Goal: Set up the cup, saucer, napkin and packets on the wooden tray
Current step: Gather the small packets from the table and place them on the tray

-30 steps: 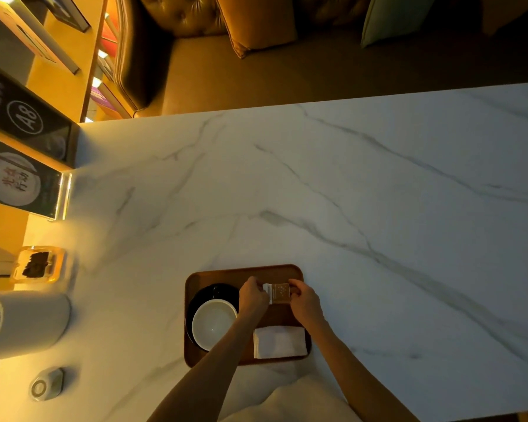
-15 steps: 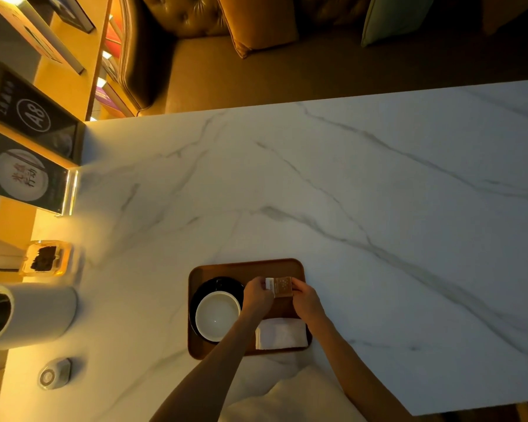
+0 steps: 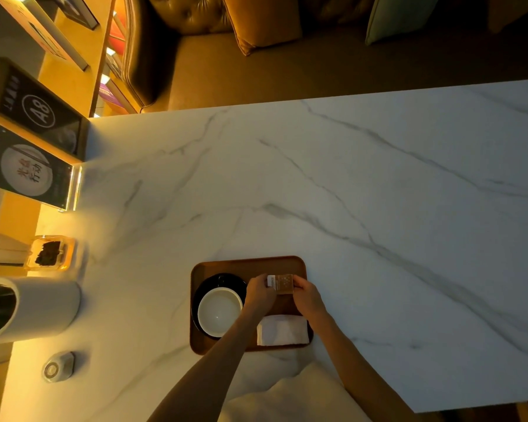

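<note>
A wooden tray lies on the marble table near its front edge. On the tray's left half a white cup stands on a black saucer. A folded white napkin rests in the tray's near right corner. Over the tray's far right part, my left hand and my right hand pinch a small stack of brown and white packets from either side. Whether the packets touch the tray I cannot tell.
A white cylindrical container lies at the left edge, with a small glass dish behind it and a round call button in front. Two dark sign stands stand at far left. A leather sofa sits beyond the table.
Both hands stay on the packets over the tray; only the camera view has shifted slightly.
</note>
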